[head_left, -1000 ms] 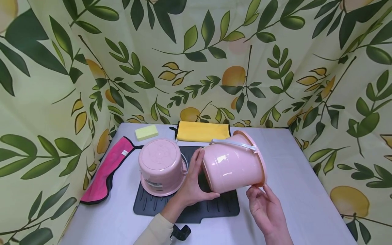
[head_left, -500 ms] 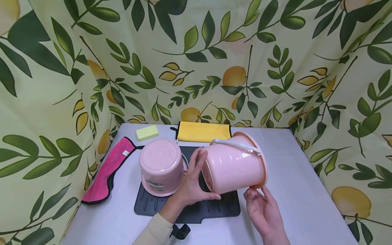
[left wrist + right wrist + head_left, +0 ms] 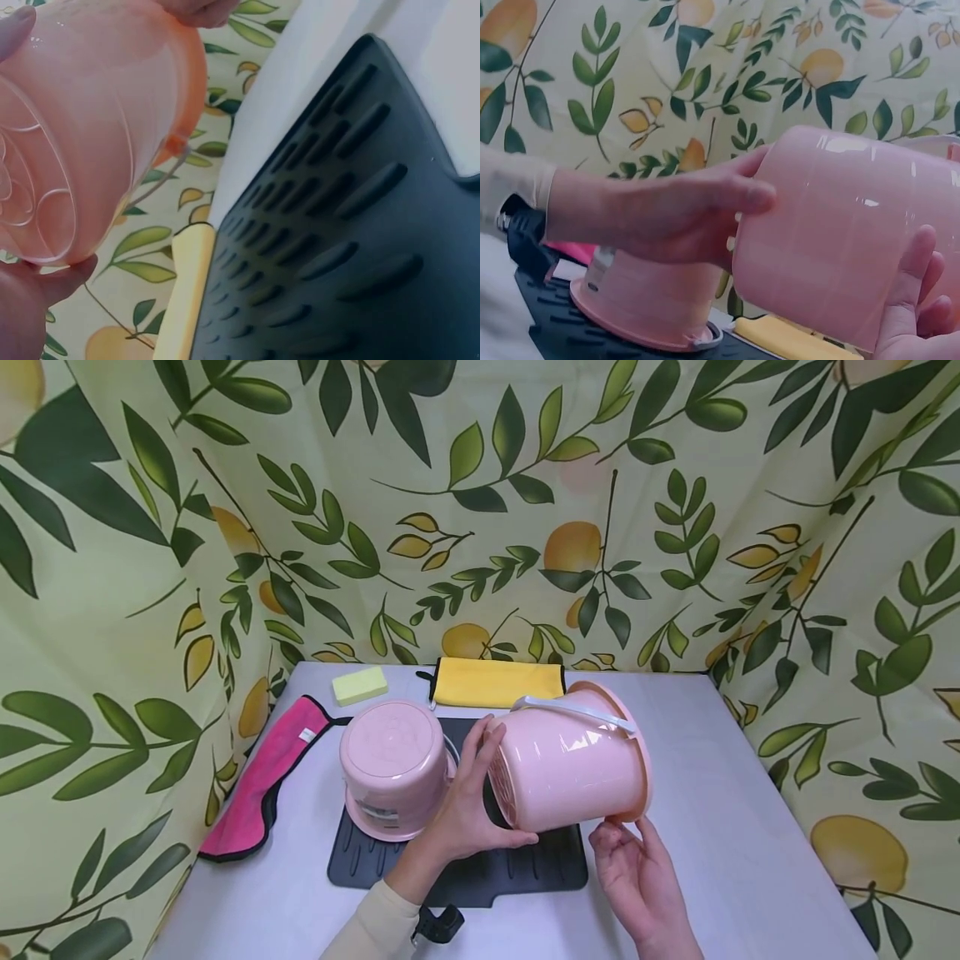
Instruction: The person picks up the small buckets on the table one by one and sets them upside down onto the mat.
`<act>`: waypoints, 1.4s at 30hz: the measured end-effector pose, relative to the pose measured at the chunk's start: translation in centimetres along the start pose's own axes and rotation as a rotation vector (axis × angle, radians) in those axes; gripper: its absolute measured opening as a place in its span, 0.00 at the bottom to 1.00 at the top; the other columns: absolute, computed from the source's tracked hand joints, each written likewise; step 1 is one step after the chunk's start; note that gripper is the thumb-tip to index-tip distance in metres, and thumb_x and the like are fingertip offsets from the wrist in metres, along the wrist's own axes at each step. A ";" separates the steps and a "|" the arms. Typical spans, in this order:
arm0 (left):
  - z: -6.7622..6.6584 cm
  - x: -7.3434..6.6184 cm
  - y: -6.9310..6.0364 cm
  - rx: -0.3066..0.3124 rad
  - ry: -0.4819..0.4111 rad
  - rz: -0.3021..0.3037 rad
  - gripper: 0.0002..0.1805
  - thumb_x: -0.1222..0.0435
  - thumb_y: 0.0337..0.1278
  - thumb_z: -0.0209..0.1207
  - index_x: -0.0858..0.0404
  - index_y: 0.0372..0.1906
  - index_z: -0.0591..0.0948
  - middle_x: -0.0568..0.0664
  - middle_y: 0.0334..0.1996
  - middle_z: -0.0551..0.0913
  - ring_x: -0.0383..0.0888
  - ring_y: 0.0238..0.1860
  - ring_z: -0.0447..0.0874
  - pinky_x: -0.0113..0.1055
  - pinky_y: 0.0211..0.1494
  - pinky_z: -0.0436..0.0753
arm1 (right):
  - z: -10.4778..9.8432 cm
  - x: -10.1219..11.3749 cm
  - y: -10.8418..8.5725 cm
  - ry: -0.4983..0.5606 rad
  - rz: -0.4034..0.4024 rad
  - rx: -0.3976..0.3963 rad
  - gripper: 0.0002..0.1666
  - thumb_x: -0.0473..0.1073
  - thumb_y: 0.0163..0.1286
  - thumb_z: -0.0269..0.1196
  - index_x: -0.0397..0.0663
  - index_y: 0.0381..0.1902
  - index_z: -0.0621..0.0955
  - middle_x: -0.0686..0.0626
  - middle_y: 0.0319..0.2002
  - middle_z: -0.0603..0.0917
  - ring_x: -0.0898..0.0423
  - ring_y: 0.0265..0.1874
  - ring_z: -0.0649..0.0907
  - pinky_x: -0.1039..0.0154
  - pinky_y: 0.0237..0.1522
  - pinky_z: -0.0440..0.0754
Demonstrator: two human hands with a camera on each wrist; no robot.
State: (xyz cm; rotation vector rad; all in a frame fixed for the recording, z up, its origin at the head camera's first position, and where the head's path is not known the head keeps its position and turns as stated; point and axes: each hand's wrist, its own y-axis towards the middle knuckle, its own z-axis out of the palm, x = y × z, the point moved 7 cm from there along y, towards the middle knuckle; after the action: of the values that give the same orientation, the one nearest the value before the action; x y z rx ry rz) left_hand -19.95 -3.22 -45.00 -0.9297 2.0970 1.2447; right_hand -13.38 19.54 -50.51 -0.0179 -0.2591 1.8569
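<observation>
A pink bucket (image 3: 573,760) with a pale handle is held tilted on its side above the table, its open end facing right. My left hand (image 3: 468,810) grips it at the base end, thumb below and fingers higher up. At the lower edge of the rim, my right hand (image 3: 641,881) holds on with curled fingers. The left wrist view shows the bucket's patterned base (image 3: 34,187). Just left of my left hand, a second pink bucket (image 3: 393,752) stands upside down on a dark ridged drying mat (image 3: 517,868).
A yellow cloth (image 3: 498,683) with dark edging lies at the back of the table, with a pale yellow sponge (image 3: 360,685) to its left. A pink cloth (image 3: 262,785) with black edging lies along the left side. Leaf-patterned curtains (image 3: 480,527) enclose the table.
The held bucket has turned slightly, so more of its base shows. My right hand has shifted a little left along the rim; my left hand stays nearly in place.
</observation>
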 end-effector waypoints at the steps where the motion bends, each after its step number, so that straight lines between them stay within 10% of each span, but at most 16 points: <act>1: -0.1 0.0 0.0 -0.002 -0.002 -0.004 0.78 0.54 0.28 0.89 0.42 0.89 0.52 0.53 0.87 0.46 0.59 0.84 0.52 0.70 0.75 0.68 | 0.0 0.0 0.0 -0.019 -0.003 0.001 0.24 0.56 0.89 0.54 0.40 0.60 0.81 0.44 0.48 0.82 0.53 0.45 0.82 0.72 0.59 0.81; 15: -1.6 -0.9 0.5 -0.004 0.052 -0.008 0.76 0.50 0.29 0.88 0.41 0.88 0.53 0.53 0.87 0.47 0.59 0.83 0.54 0.67 0.74 0.71 | -1.6 0.8 0.4 -0.519 -0.104 -0.188 0.21 0.63 0.87 0.53 0.53 0.51 0.79 0.52 0.41 0.74 0.58 0.44 0.78 0.70 0.52 0.83; 27: -3.2 -1.5 0.7 -0.002 0.118 -0.031 0.77 0.47 0.29 0.87 0.41 0.89 0.53 0.52 0.88 0.46 0.59 0.84 0.53 0.68 0.74 0.70 | -0.6 2.3 0.4 -0.551 -0.138 0.013 0.23 0.52 0.92 0.43 0.50 0.43 0.80 0.51 0.40 0.78 0.55 0.44 0.79 0.65 0.50 0.83; 42: -3.8 -2.0 0.9 0.018 0.226 0.014 0.73 0.43 0.30 0.86 0.38 0.87 0.57 0.51 0.88 0.43 0.58 0.84 0.51 0.70 0.73 0.71 | -1.8 4.8 0.1 -0.596 -0.239 -0.123 0.18 0.52 0.91 0.49 0.52 0.45 0.80 0.52 0.40 0.78 0.56 0.44 0.78 0.64 0.50 0.83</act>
State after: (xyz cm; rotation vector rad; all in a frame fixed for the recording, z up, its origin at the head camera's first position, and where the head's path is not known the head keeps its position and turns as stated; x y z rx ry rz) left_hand -19.74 -5.78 -41.43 -1.0931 2.2869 1.1719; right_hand -14.64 24.39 -51.70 0.4683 -0.7538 1.5671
